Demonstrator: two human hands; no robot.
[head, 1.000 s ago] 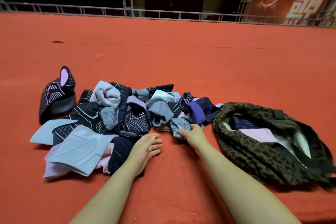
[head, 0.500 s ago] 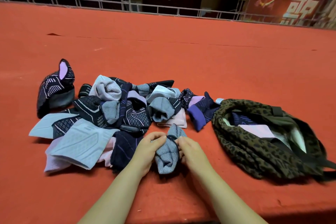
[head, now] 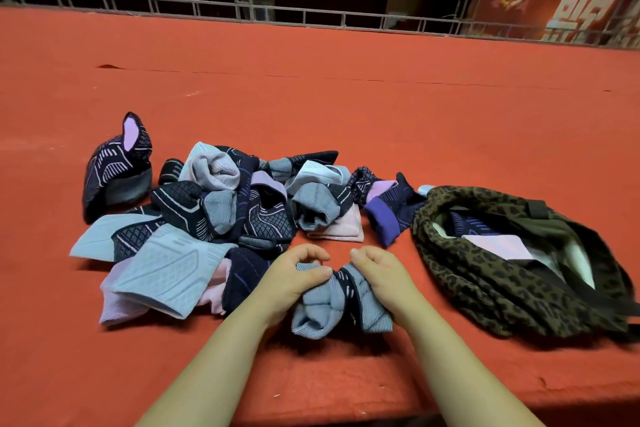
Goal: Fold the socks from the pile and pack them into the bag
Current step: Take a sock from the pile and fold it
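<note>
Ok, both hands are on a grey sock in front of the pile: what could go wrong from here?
1. The sock is bunched between the left hand and right hand, so the fold may come out crooked.
2. The left hand sits close against the pile and could drag neighbouring socks along.
3. The bag slumps with a narrow opening, so a folded sock might catch on the rim and unfold.

Bag [head: 485, 274] partly cut off, right edge

ribbed knit socks [head: 322, 308], matt, perhaps felt-like red carpet [head: 346, 107]
</note>
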